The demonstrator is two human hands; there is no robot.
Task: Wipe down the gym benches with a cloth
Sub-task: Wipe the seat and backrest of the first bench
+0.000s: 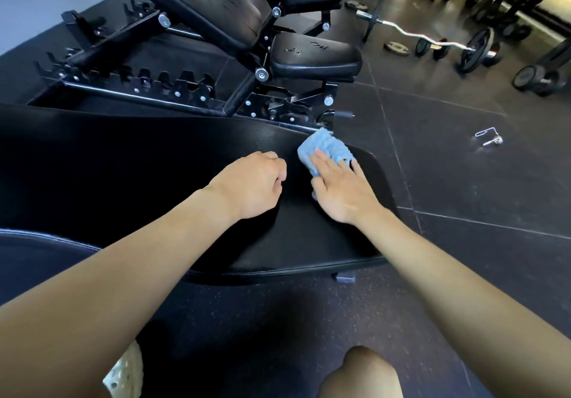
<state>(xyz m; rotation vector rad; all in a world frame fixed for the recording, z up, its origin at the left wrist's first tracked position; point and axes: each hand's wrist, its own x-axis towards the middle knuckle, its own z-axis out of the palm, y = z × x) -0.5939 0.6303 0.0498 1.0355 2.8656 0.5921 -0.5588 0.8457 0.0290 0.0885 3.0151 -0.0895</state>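
Head cam: R hand (343, 190) lies flat on the blue cloth (324, 147), fingers straight, pressing it to the bench pad (139, 165) nr its far right corner. L hand (253, 181) sits on the pad just left of the cloth, curled in a fist, nothing in it. Pad's long axis runs left-right across the person, w/ most of its length left of both hands, so next stroke prob. sweeps leftward, R hand leading. Incline bench (315, 54) stands beyond, apart.

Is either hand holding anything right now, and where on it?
Nothing is gripped. The right hand presses flat on the near end of the cloth on the bench; the left hand is curled and empty.
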